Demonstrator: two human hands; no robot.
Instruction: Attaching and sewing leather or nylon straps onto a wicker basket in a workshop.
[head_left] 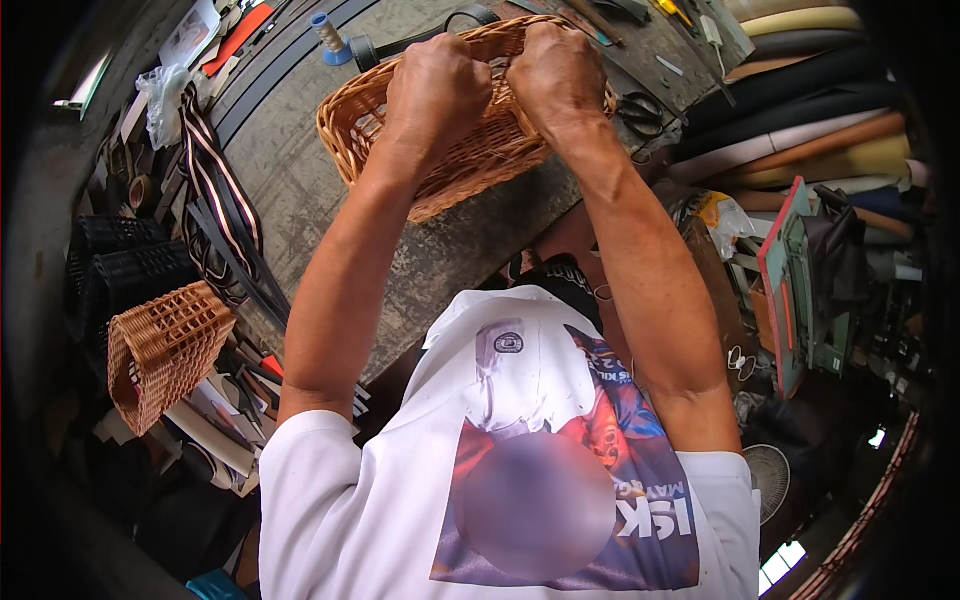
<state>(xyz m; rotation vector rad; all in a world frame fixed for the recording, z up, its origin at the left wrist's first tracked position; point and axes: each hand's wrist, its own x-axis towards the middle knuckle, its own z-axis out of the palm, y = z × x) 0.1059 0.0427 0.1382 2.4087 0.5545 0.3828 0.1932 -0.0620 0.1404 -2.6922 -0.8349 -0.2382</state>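
A tan wicker basket (480,160) sits tilted near the edge of the worn workbench (290,130), its woven inside partly showing. Over its far rim, my left hand (438,85) is closed in a fist. Close beside it on the right, my right hand (556,75) is closed at the same rim. The fingertips of both hands are hidden, so what they pinch cannot be made out. Behind the basket runs a dark strap (410,42) with a looped end. A blue spool of thread (330,40) stands to its left.
Black-handled scissors (642,115) lie right of the basket. Rolls of material (800,130) are stacked at the right. Striped straps (215,190) hang at the left, near another wicker basket (165,350) and black woven baskets (135,280). A yellow-handled tool (672,10) lies at the back.
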